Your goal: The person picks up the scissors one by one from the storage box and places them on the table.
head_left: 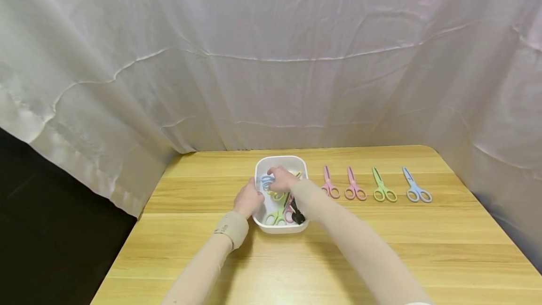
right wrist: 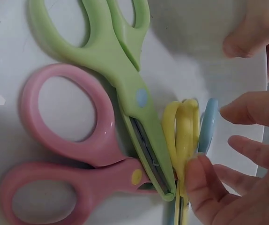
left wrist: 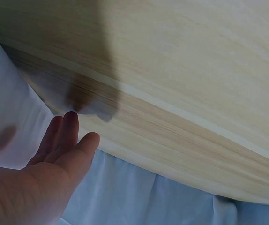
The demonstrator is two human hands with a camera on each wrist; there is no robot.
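A white plastic box (head_left: 281, 230) stands on the table. My left hand (head_left: 249, 200) grips its left wall, with the thumb over the rim and the other fingers outside. Over the inside of the box, my right hand (head_left: 282, 180) pinches blue scissors (right wrist: 208, 123), which stand edge-on between thumb and fingers; part of them is hidden by the hand. Yellow scissors (right wrist: 186, 129) lie right against the blue pair, and the thumb overlaps them in the right wrist view. Beside these are green scissors (right wrist: 125, 79) and pink scissors (right wrist: 97, 136), handles towards the near left side.
To the right of the box, scissors lie in a row, blades pointing away: pink scissors (head_left: 353, 185), green scissors (head_left: 383, 187), blue scissors (head_left: 415, 187) and another pink pair. A pale curtain (head_left: 296, 84) hangs behind the wooden table (head_left: 190, 258).
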